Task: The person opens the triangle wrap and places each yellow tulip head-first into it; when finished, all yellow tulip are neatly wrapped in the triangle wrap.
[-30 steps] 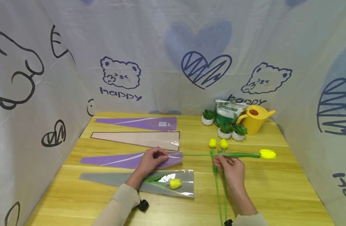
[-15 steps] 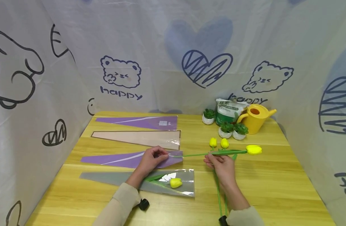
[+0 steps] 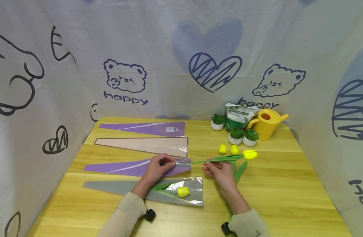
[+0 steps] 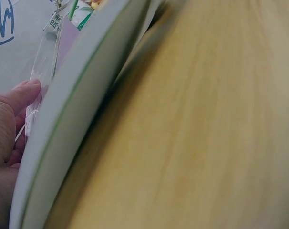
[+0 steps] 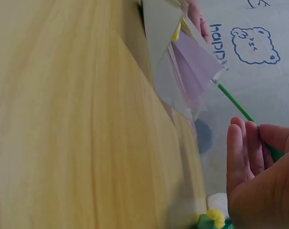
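My left hand [image 3: 158, 168] pinches the upper layer of a purple flower sleeve [image 3: 119, 167] near its wide right end. In the left wrist view, thumb and fingers of that hand [image 4: 8, 121] hold the clear film. My right hand [image 3: 223, 174] pinches the green stem of a yellow tulip [image 3: 250, 154], its bloom pointing right. The stem's lower end overlaps the sleeve's mouth by my left fingertips. The right wrist view shows the stem [image 5: 236, 103] reaching from my right hand [image 5: 263, 176] to the purple film [image 5: 197, 67]. Just nearer, a grey sleeve [image 3: 110, 188] has another tulip [image 3: 183, 192] in it.
Farther back lie a pale pink sleeve [image 3: 146, 145] and another purple sleeve [image 3: 143, 127]. Two more tulips [image 3: 222, 149] lie partly under my right arm. At the back right stand several small potted succulents [image 3: 217, 121], a green-white bag [image 3: 238, 117] and a yellow watering can [image 3: 265, 126].
My right hand has moved left with the tulip, sliding its stem further into the purple sleeve's mouth. My left hand keeps its place on the film.
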Demonstrator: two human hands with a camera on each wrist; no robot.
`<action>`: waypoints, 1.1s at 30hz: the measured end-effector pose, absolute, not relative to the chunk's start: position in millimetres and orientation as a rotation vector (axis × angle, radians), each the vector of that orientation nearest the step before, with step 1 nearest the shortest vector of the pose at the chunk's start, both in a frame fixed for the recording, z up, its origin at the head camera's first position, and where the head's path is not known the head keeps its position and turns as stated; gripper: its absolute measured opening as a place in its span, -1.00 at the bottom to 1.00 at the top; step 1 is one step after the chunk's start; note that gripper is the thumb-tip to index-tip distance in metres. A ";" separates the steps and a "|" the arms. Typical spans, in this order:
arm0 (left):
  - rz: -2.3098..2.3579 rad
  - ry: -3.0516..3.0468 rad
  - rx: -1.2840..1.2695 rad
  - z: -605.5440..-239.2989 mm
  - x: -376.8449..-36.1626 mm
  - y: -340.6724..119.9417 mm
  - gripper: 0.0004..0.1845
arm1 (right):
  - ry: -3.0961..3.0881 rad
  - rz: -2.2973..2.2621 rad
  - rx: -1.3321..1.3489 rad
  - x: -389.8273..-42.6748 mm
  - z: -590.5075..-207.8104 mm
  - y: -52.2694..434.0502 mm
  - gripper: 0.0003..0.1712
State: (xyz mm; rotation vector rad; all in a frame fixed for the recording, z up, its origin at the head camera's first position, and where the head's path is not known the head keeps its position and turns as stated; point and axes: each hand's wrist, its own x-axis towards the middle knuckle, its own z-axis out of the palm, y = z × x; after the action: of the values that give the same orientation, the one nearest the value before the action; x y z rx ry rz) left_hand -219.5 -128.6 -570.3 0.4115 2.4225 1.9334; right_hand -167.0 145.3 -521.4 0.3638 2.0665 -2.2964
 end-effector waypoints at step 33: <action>1.867 2.539 0.467 -539.5 -203.5 -118.5 -0.92 | 1.998 -2.243 0.338 -180.5 -540.8 115.5 -0.75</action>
State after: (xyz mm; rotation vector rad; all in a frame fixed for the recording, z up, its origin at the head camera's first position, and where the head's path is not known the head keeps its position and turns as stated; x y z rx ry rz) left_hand -203.5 -118.5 -539.5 0.4668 2.5389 1.8668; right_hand -180.5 115.5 -540.8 0.3377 1.9984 -2.2425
